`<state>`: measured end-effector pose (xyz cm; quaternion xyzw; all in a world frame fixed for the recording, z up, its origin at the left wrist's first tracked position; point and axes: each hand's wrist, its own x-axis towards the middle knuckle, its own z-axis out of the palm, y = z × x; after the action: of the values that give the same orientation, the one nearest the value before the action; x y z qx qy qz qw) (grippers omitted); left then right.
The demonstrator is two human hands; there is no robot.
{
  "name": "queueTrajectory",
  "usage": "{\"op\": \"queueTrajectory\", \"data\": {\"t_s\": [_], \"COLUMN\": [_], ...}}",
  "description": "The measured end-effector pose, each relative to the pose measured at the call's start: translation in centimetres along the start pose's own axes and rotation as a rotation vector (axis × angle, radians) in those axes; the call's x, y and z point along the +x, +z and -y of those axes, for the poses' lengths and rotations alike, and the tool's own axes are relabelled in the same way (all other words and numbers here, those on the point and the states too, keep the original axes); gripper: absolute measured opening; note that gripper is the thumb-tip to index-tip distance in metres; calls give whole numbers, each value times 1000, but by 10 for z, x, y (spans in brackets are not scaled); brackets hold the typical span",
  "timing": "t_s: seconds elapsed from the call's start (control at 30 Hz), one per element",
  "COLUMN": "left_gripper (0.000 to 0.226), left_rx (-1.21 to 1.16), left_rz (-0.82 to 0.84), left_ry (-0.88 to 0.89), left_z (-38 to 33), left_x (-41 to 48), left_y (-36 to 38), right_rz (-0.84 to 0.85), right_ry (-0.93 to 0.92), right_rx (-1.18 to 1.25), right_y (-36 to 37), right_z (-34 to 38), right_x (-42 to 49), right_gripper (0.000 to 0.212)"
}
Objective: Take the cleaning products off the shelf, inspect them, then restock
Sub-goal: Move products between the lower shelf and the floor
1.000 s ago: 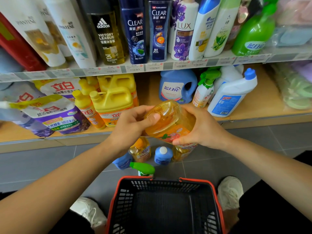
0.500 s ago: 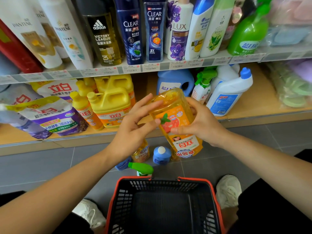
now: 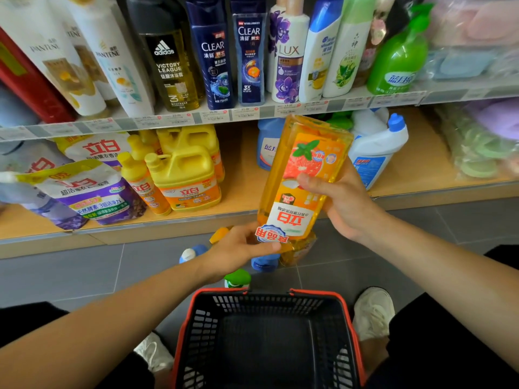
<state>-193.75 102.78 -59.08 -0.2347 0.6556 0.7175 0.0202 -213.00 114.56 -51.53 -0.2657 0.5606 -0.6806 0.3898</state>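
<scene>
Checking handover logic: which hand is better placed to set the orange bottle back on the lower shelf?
Right, probably: the right hand grips the orange bottle at mid-body, while the left hand only pinches its lower end.

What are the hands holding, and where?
The orange detergent bottle, upside down: the right hand grips its middle, the left hand holds its lower end.

A red-rimmed black basket [image 3: 309, 303] sits on grey floor tiles [image 3: 70, 273] between two white shoes [image 3: 373, 313].
</scene>
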Motion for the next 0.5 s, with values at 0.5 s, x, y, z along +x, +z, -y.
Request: {"op": "queueTrajectory", "data": {"t_s": [0.5], "left_gripper": [35], "left_rx": [-495], "left_rz": [-251], "left_ry": [102], "left_z": [-28], "left_x": [5], "left_y": [-18], "right_rz": [-134], "right_ry": [83], "right_rx": [128], "right_y": [-50], "right_z": [0], "right_x": [5], "right_gripper": [82]}}
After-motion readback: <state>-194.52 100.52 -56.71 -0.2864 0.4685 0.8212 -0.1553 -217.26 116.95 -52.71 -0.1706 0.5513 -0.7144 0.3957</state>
